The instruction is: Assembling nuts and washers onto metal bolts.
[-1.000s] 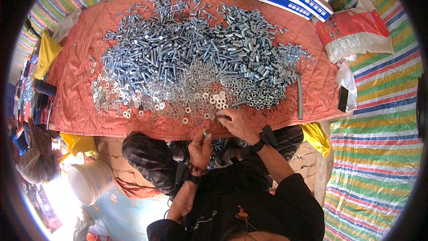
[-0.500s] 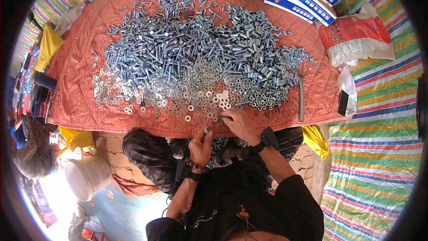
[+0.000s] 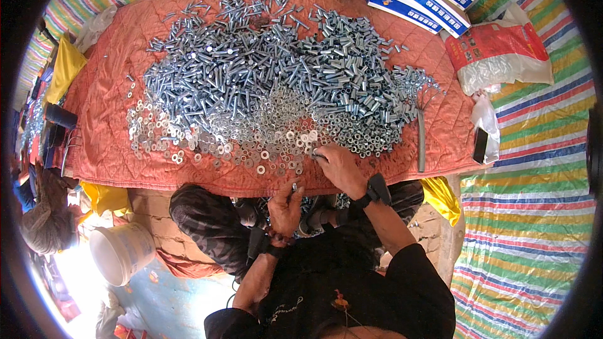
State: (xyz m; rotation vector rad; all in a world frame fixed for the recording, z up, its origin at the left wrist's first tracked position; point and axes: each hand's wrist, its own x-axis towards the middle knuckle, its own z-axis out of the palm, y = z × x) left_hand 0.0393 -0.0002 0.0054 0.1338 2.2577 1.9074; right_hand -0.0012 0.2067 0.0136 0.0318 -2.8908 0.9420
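Observation:
My left hand (image 3: 285, 212) is closed in front of the cloth's near edge, its thumb and fingers around a small bright metal bolt (image 3: 294, 186); most of it is hidden by the fingers. To its right, my right hand (image 3: 340, 171) reaches over the cloth with its fingertips pinched together at the near edge of the washers (image 3: 301, 138). Something dark shows at those fingertips, too small to name. Hex nuts (image 3: 374, 141) lie just beyond the right hand. Farther back spread a big heap of metal bolts (image 3: 220, 63) and short metal sleeves (image 3: 352, 56).
A red quilted cloth (image 3: 103, 125) covers the table. At its right lie a grey rod with thin wires (image 3: 421, 141), a black phone-like object (image 3: 480, 145) and a red-and-clear bag (image 3: 499, 56). Blue-and-white boxes (image 3: 427, 0) stand at the back right. A white bucket (image 3: 122, 254) sits lower left.
My right hand has shifted slightly up toward the washers and nuts. The left hand stays nearly in place, with the bolt still in its fingers. The whole view has moved slightly.

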